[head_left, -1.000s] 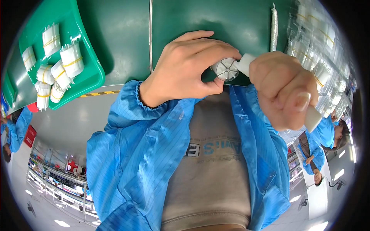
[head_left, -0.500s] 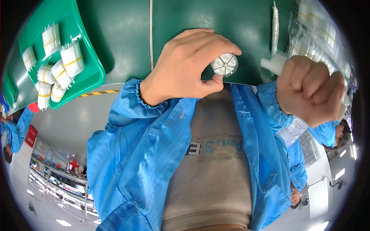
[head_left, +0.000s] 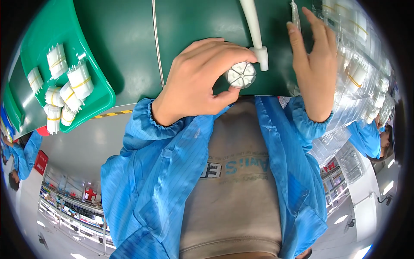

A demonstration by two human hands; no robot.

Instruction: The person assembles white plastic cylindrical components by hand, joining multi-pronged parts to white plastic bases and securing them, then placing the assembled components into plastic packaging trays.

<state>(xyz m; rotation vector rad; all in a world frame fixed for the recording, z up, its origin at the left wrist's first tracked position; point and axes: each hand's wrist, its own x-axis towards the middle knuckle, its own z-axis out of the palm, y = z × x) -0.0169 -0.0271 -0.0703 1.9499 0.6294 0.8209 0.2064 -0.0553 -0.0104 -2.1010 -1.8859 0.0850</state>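
Note:
My left hand [head_left: 202, 77] is closed round a short, round bundle of white wedge-shaped pieces [head_left: 241, 75], its end face turned up with dark lines between the wedges. Just beyond its fingertips, a white mallet-like tool [head_left: 261, 58] lies on the green table, its pale handle running off the far edge of view. My right hand [head_left: 317, 64] is raised at the right with thumb and fingers apart, nothing in it. Beside its fingertips lies a narrow, clear plastic-wrapped strip [head_left: 295, 15].
At the left, a green tray [head_left: 97, 73] holds several white bundles with yellow bands [head_left: 79, 82]. Clear plastic packs of similar white pieces [head_left: 358, 73] are heaped at the right. A thin pale cord [head_left: 157, 43] crosses the green table [head_left: 202, 21]. Co-workers in blue [head_left: 366, 138] are at both sides.
My right hand has let go of the white mallet-like tool, which now lies on the table, and has opened and moved farther forward. My left hand, still holding the bundle, appears slightly left.

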